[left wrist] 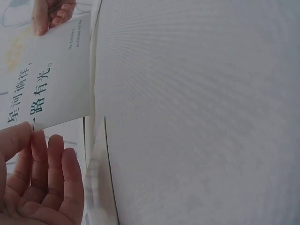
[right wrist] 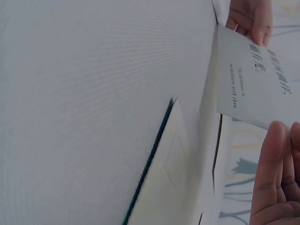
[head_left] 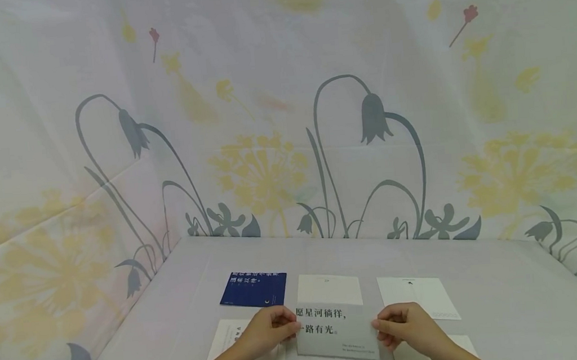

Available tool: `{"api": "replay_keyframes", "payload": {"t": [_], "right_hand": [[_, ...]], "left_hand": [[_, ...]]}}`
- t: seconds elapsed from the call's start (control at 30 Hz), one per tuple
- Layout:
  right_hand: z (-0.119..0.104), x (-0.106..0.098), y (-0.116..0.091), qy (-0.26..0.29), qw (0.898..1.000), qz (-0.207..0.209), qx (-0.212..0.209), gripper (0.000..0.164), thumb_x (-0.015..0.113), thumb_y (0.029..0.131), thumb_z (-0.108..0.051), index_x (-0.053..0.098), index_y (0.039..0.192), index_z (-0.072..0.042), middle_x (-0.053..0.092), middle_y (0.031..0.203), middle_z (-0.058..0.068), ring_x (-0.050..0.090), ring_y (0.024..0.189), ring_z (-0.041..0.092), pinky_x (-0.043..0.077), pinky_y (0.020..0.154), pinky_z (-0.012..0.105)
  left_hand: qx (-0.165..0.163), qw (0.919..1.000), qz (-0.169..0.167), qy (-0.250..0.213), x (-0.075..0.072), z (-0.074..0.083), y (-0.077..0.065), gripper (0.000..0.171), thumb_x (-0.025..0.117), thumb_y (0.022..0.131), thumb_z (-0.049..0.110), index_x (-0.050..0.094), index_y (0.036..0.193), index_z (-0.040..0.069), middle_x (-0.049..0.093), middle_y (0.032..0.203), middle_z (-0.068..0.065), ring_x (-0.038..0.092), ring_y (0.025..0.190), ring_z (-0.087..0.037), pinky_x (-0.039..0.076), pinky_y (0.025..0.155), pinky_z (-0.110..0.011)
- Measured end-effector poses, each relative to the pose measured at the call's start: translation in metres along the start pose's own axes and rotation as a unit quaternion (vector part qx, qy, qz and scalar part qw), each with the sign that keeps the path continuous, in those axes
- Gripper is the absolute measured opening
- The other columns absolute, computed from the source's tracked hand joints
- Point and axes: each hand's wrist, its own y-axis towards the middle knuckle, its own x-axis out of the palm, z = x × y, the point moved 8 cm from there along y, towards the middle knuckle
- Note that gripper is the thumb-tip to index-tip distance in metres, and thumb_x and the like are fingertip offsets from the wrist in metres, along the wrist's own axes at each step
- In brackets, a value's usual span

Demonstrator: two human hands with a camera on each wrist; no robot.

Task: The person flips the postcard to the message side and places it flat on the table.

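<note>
A pale card (head_left: 337, 343) with two lines of large dark Chinese characters and small print below is held by both hands, tilted up above the table. My left hand (head_left: 267, 333) pinches its left edge between thumb and fingers. At the opposite edge, my right hand (head_left: 409, 326) pinches it the same way. In the left wrist view the card (left wrist: 61, 70) stands clear of the tabletop, left thumb over its printed face. The right wrist view shows the card (right wrist: 243, 79) stretching between the two hands.
On the grey-white table (head_left: 176, 302) lie a dark blue card (head_left: 256, 291), a white card (head_left: 327, 290) behind the held one, and another white card (head_left: 420, 298) at right. Partly covered by the hands are a lower-left card (head_left: 222, 343) and a lower-right card (head_left: 461, 342). Flower-patterned cloth (head_left: 271, 91) surrounds the table.
</note>
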Motion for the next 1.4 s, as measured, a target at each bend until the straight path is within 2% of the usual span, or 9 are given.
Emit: {"api": "replay_keyframes", "payload": {"t": [0.2, 0.37, 0.5, 0.77, 0.93, 1.07, 1.27, 1.4], "right_hand": [[0.003, -0.003, -0.001, 0.027, 1.0, -0.002, 0.001, 0.028, 0.063, 0.089, -0.016, 0.063, 0.092, 0.011, 0.066, 0.076, 0.01, 0.064, 0.066, 0.02, 0.056, 0.06, 0.032], [0.006, -0.003, -0.001, 0.05, 0.999, -0.015, 0.012, 0.023, 0.056, 0.09, -0.01, 0.062, 0.094, 0.012, 0.066, 0.08, 0.011, 0.065, 0.069, 0.022, 0.056, 0.064, 0.034], [0.008, -0.004, -0.002, 0.053, 0.998, -0.013, 0.016, 0.022, 0.056, 0.09, -0.01, 0.063, 0.094, 0.011, 0.067, 0.081, 0.012, 0.066, 0.07, 0.023, 0.056, 0.065, 0.034], [0.007, -0.002, -0.003, 0.075, 0.996, -0.037, -0.015, 0.024, 0.054, 0.092, -0.007, 0.06, 0.094, 0.016, 0.067, 0.082, 0.013, 0.066, 0.071, 0.023, 0.056, 0.066, 0.034], [0.009, -0.001, -0.002, 0.075, 0.996, -0.043, -0.02, 0.026, 0.052, 0.093, -0.006, 0.058, 0.098, 0.02, 0.067, 0.083, 0.014, 0.066, 0.07, 0.023, 0.056, 0.065, 0.034], [0.01, -0.001, -0.003, 0.065, 0.997, -0.039, -0.014, 0.026, 0.054, 0.092, -0.006, 0.059, 0.097, 0.019, 0.067, 0.082, 0.014, 0.066, 0.07, 0.023, 0.056, 0.064, 0.033], [0.007, -0.001, -0.005, 0.052, 0.998, -0.033, -0.011, 0.03, 0.059, 0.09, -0.012, 0.061, 0.098, 0.017, 0.067, 0.081, 0.014, 0.066, 0.07, 0.022, 0.056, 0.063, 0.033], [0.007, 0.002, -0.006, 0.053, 0.998, -0.037, -0.016, 0.03, 0.058, 0.091, -0.01, 0.06, 0.099, 0.018, 0.067, 0.082, 0.015, 0.065, 0.07, 0.019, 0.056, 0.063, 0.032]], "left_hand": [[0.004, 0.9999, -0.003, 0.011, 0.001, 0.003, 0.001, 0.014, 0.068, 0.085, 0.016, 0.063, 0.088, 0.002, 0.06, 0.076, -0.001, 0.058, 0.069, -0.014, 0.051, 0.059, -0.024], [0.001, 0.9999, -0.011, -0.003, 0.001, 0.003, 0.0, 0.015, 0.067, 0.086, 0.015, 0.062, 0.09, 0.002, 0.061, 0.078, -0.001, 0.059, 0.07, -0.014, 0.052, 0.061, -0.025], [-0.004, 0.9998, -0.015, -0.009, 0.0, 0.001, 0.0, 0.014, 0.067, 0.086, 0.015, 0.064, 0.09, 0.002, 0.063, 0.077, -0.002, 0.06, 0.07, -0.015, 0.052, 0.06, -0.024], [-0.009, 0.9998, -0.015, 0.004, -0.002, -0.001, 0.0, 0.014, 0.071, 0.083, 0.016, 0.068, 0.086, 0.003, 0.065, 0.076, -0.001, 0.058, 0.068, -0.013, 0.051, 0.059, -0.025], [-0.016, 0.9997, -0.017, 0.003, -0.003, -0.002, -0.002, 0.014, 0.072, 0.081, 0.016, 0.069, 0.087, 0.003, 0.066, 0.077, -0.001, 0.059, 0.069, -0.012, 0.052, 0.061, -0.026], [-0.024, 0.9994, -0.022, -0.012, -0.002, -0.004, -0.003, 0.014, 0.072, 0.082, 0.015, 0.07, 0.089, 0.002, 0.067, 0.08, -0.003, 0.061, 0.073, -0.013, 0.054, 0.065, -0.029], [-0.015, 0.9992, -0.021, -0.031, -0.002, -0.006, -0.003, 0.016, 0.071, 0.081, 0.011, 0.07, 0.091, -0.001, 0.069, 0.081, -0.005, 0.064, 0.074, -0.016, 0.054, 0.065, -0.027], [-0.019, 0.999, -0.018, -0.035, -0.002, -0.008, -0.003, 0.017, 0.072, 0.081, 0.012, 0.071, 0.092, -0.002, 0.069, 0.081, -0.007, 0.064, 0.073, -0.015, 0.054, 0.064, -0.027]]}}
